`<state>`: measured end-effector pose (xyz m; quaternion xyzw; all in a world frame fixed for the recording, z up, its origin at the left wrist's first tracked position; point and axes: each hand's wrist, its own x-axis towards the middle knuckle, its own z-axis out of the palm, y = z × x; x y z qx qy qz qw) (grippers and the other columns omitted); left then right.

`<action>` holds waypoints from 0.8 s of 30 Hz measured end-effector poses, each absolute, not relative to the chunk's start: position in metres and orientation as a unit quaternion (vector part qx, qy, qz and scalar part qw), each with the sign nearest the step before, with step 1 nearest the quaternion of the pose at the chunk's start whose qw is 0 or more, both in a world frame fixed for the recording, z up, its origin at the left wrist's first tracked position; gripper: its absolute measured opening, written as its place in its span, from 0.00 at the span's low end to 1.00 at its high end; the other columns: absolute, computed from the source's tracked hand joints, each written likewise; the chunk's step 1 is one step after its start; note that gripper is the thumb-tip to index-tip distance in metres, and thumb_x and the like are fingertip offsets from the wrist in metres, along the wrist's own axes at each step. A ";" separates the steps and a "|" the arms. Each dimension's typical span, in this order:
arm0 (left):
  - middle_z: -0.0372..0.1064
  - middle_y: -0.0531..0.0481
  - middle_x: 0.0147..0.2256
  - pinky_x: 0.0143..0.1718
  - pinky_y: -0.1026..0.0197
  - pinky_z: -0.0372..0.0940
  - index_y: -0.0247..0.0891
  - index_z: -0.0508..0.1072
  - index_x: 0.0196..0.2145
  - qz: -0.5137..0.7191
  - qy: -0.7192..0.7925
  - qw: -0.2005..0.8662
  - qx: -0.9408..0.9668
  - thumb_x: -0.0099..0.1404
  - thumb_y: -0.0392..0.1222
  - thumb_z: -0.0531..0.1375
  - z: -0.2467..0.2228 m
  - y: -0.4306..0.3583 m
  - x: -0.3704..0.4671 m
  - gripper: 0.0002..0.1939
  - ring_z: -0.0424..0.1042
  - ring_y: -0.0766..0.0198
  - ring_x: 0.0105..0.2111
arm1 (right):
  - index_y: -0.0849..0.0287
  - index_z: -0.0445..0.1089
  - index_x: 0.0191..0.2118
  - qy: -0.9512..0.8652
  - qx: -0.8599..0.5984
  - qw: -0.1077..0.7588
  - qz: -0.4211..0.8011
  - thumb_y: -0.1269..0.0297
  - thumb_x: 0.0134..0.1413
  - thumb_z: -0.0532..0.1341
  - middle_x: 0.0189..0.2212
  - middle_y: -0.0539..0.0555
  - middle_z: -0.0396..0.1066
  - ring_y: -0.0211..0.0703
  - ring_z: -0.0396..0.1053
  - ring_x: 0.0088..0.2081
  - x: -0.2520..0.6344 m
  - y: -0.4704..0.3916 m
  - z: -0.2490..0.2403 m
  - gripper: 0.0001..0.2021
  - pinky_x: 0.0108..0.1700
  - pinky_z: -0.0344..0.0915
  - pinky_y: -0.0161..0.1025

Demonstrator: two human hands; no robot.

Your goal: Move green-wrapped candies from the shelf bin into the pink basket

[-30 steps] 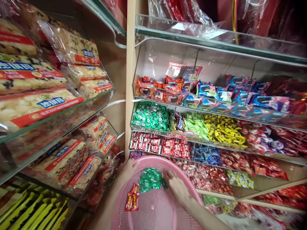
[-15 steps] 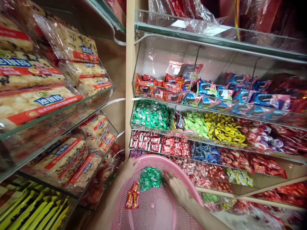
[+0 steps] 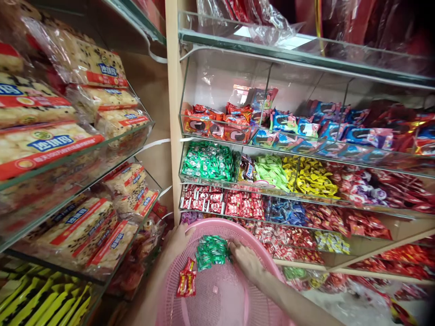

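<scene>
A round pink plastic basket (image 3: pixel 263 246) is at the bottom centre. Its left rim is gripped by my left hand (image 3: pixel 180 239). Inside, my right hand (image 3: pixel 245 259) is at the right edge of a heap of green-wrapped sweets (image 3: pixel 212 251); its fingertips are partly hidden, and whether they pinch a sweet is not visible. Red and gold packets (image 3: pixel 186 280) lie in the basket left of the green heap, and a small pale pink piece (image 3: pixel 215 290) rests on its bottom.
Glass-fronted shelves hold green sweets (image 3: pixel 208 162), yellow sweets (image 3: pixel 314 177) and red packets (image 3: pixel 244 204) beyond the basket. Packaged puffed cakes (image 3: pixel 50 142) fill shelves on the left, above yellow packets (image 3: pixel 44 299). A wooden post (image 3: pixel 173 108) stands between the shelf units.
The view has turned slightly to the right, so the shelves appear further left. Both hands and the basket contents keep nearly the same arrangement.
</scene>
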<state>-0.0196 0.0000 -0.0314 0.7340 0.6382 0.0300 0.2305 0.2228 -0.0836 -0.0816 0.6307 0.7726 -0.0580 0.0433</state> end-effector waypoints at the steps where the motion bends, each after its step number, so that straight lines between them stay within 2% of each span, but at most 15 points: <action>1: 0.76 0.40 0.45 0.40 0.59 0.63 0.41 0.73 0.45 0.029 0.639 0.230 0.733 0.68 0.54 0.44 -0.032 0.000 -0.020 0.23 0.75 0.51 0.46 | 0.59 0.66 0.54 0.772 0.631 0.048 -0.053 0.78 0.58 0.49 0.53 0.60 0.69 0.45 0.69 0.51 0.223 -0.083 -0.083 0.21 0.50 0.67 0.37; 4: 0.76 0.40 0.45 0.40 0.58 0.64 0.41 0.73 0.45 0.028 0.637 0.228 0.736 0.68 0.55 0.43 -0.035 0.001 -0.019 0.24 0.75 0.50 0.46 | 0.60 0.65 0.55 0.768 0.637 0.063 -0.028 0.79 0.54 0.52 0.54 0.61 0.68 0.48 0.68 0.52 0.225 -0.082 -0.088 0.23 0.51 0.67 0.39; 7: 0.76 0.40 0.45 0.41 0.58 0.64 0.41 0.73 0.45 0.026 0.635 0.226 0.738 0.68 0.55 0.43 -0.037 0.002 -0.018 0.24 0.75 0.51 0.46 | 0.59 0.66 0.55 0.766 0.639 0.070 -0.010 0.79 0.51 0.55 0.53 0.60 0.69 0.48 0.70 0.50 0.228 -0.082 -0.094 0.25 0.49 0.69 0.38; 13: 0.75 0.40 0.46 0.43 0.58 0.63 0.41 0.72 0.48 0.031 0.633 0.230 0.738 0.68 0.56 0.44 -0.038 0.003 -0.016 0.25 0.74 0.51 0.48 | 0.57 0.65 0.55 0.771 0.636 0.004 -0.014 0.76 0.54 0.56 0.50 0.59 0.71 0.47 0.70 0.50 0.234 -0.087 -0.103 0.22 0.49 0.69 0.37; 17: 0.75 0.39 0.46 0.43 0.58 0.63 0.40 0.73 0.47 0.025 0.629 0.227 0.743 0.68 0.56 0.44 -0.038 0.003 -0.015 0.25 0.74 0.51 0.48 | 0.60 0.66 0.54 0.763 0.645 0.043 -0.008 0.76 0.52 0.57 0.52 0.62 0.70 0.50 0.70 0.50 0.229 -0.087 -0.100 0.21 0.48 0.69 0.40; 21: 0.75 0.39 0.45 0.42 0.57 0.63 0.40 0.73 0.47 0.024 0.633 0.225 0.740 0.68 0.55 0.43 -0.036 0.001 -0.016 0.25 0.74 0.50 0.47 | 0.62 0.67 0.52 0.751 0.658 0.063 -0.013 0.79 0.53 0.55 0.50 0.64 0.71 0.49 0.72 0.48 0.223 -0.084 -0.098 0.20 0.47 0.70 0.40; 24: 0.75 0.38 0.45 0.41 0.56 0.64 0.40 0.73 0.47 0.022 0.634 0.223 0.740 0.68 0.55 0.44 -0.035 0.000 -0.015 0.25 0.74 0.49 0.46 | 0.63 0.66 0.52 0.749 0.659 0.070 -0.021 0.76 0.54 0.56 0.51 0.65 0.70 0.52 0.71 0.50 0.222 -0.085 -0.103 0.19 0.48 0.70 0.42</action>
